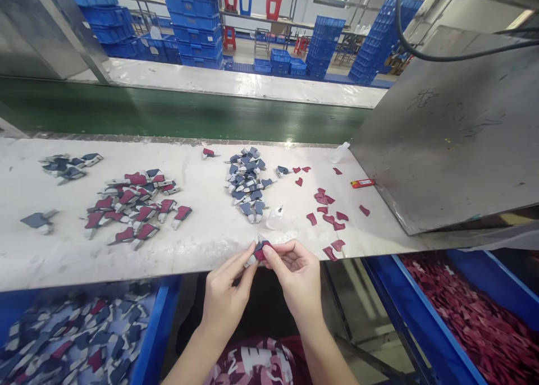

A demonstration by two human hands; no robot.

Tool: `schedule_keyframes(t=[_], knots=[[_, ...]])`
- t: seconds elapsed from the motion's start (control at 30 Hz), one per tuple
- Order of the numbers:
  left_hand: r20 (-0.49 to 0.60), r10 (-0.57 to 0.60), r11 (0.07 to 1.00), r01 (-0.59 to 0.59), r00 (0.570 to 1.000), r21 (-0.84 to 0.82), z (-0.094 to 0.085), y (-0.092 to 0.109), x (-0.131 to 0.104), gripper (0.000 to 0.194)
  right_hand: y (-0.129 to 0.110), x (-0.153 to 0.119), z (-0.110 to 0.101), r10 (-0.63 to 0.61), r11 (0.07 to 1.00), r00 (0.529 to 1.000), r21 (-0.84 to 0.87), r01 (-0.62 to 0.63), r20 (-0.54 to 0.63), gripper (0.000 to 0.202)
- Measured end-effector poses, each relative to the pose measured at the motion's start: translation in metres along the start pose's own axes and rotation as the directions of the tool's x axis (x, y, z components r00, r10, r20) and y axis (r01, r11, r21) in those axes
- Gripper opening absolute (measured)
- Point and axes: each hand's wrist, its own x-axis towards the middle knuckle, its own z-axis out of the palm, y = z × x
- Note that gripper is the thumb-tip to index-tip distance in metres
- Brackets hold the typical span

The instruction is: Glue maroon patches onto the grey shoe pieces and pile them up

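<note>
One small part (pixel 261 251), maybe blue-and-red, pinched by two hands, left (pixel 229 287) and right (pixel 297 278), fingertips nearly closed.

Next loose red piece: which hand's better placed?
Right hand, probably: the loose red pieces lie on its side. The left hand is farther off. Both now hold the small part.

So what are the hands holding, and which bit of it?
A small grey, blue and dark red plastic-looking piece. The left hand pinches its left side; the right hand presses its red part on the right.
</note>
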Motion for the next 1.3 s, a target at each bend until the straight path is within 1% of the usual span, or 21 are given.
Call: schedule_keyframes(t=[0.1,0.17,0.27,0.33,0.47,0.53,0.6,0.63,0.67,0.7,0.73,0.77,0.8,0.83,0.87,0.9,0.97,1.0,1.1,1.2,1.3], knots=[[0.001,-0.026,0.999,0.026,1.000,-0.023,-0.001,0.002,-0.002,0.033,0.000,-0.004,0.001,-0.074,0.991,0.997,-0.113,0.071,-0.028,0.021],[0.023,-0.067,0.996,0.068,0.997,-0.064,-0.002,0.005,-0.004,0.035,0.000,-0.007,0.001,-0.191,0.959,0.981,-0.221,0.178,-0.039,0.017],[0.045,-0.152,0.975,0.157,0.987,-0.155,-0.002,0.008,-0.006,0.036,0.000,-0.010,0.002,-0.392,0.867,0.919,-0.345,0.361,-0.025,0.011],[0.025,-0.238,0.946,0.237,0.971,-0.220,-0.001,0.012,-0.005,0.032,0.000,-0.012,0.003,-0.483,0.807,0.876,-0.393,0.440,-0.012,0.009],[0.003,-0.430,0.829,0.397,0.903,-0.394,0.001,0.021,0.004,0.024,0.000,-0.013,0.003,-0.583,0.731,0.812,-0.437,0.524,-0.001,0.009],[0.027,-0.481,0.769,0.436,0.876,-0.467,0.001,0.026,0.009,0.023,0.002,-0.013,0.002,-0.636,0.686,0.772,-0.474,0.552,-0.022,0.009],[0.056,-0.500,0.731,0.456,0.864,-0.508,-0.001,0.028,0.014,0.022,0.003,-0.012,0.000,-0.675,0.647,0.737,-0.512,0.565,-0.041,0.009],[0.066,-0.503,0.722,0.461,0.862,-0.516,-0.002,0.029,0.015,0.022,0.003,-0.011,-0.002,-0.673,0.650,0.739,-0.511,0.562,-0.043,0.008],[0.070,-0.502,0.721,0.462,0.862,-0.516,-0.003,0.030,0.016,0.022,0.003,-0.010,-0.004,-0.648,0.676,0.761,-0.488,0.552,-0.037,0.006],[0.070,-0.496,0.727,0.458,0.865,-0.512,-0.004,0.030,0.017,0.021,0.002,-0.008,-0.007,-0.599,0.725,0.801,-0.441,0.529,-0.024,0.003],[0.069,-0.486,0.736,0.451,0.871,-0.504,-0.005,0.031,0.018,0.021,0.000,-0.006,-0.009,-0.524,0.790,0.852,-0.375,0.485,-0.003,0.003],[0.070,-0.473,0.747,0.442,0.878,-0.496,-0.006,0.032,0.018,0.020,-0.002,-0.004,-0.012,-0.431,0.855,0.902,-0.303,0.420,0.032,0.008],[0.071,-0.460,0.758,0.433,0.885,-0.487,-0.007,0.033,0.018,0.020,-0.004,-0.001,-0.015,-0.334,0.909,0.939,-0.237,0.344,0.082,0.016],[0.075,-0.446,0.769,0.424,0.892,-0.479,-0.007,0.034,0.018,0.020,-0.007,0.001,-0.018,-0.247,0.945,0.958,-0.184,0.272,0.148,0.023],[0.081,-0.432,0.778,0.416,0.898,-0.470,-0.008,0.035,0.018,0.020,-0.009,0.003,-0.020,-0.183,0.965,0.957,-0.146,0.218,0.223,0.027],[0.089,-0.420,0.788,0.411,0.903,-0.459,-0.009,0.036,0.018,0.020,-0.012,0.005,-0.022,-0.148,0.974,0.944,-0.123,0.191,0.294,0.027],[0.107,-0.399,0.804,0.403,0.911,-0.436,-0.009,0.037,0.018,0.020,-0.014,0.005,-0.024,-0.146,0.973,0.910,-0.112,0.204,0.389,0.023],[0.117,-0.390,0.811,0.401,0.913,-0.426,-0.009,0.038,0.017,0.020,-0.014,0.004,-0.024,-0.167,0.964,0.901,-0.125,0.235,0.401,0.021],[0.141,-0.383,0.819,0.406,0.913,-0.405,-0.008,0.040,0.016,0.020,-0.010,-0.004,-0.019,-0.245,0.916,0.906,-0.224,0.333,0.346,0.019],[0.155,-0.388,0.810,0.416,0.909,-0.413,-0.006,0.041,0.016,0.022,-0.002,-0.010,-0.013,-0.303,0.875,0.911,-0.298,0.382,0.279,0.021],[0.138,-0.397,0.799,0.416,0.907,-0.435,-0.003,0.041,0.016,0.021,0.001,-0.010,-0.012,-0.319,0.857,0.903,-0.319,0.405,0.288,0.020]])
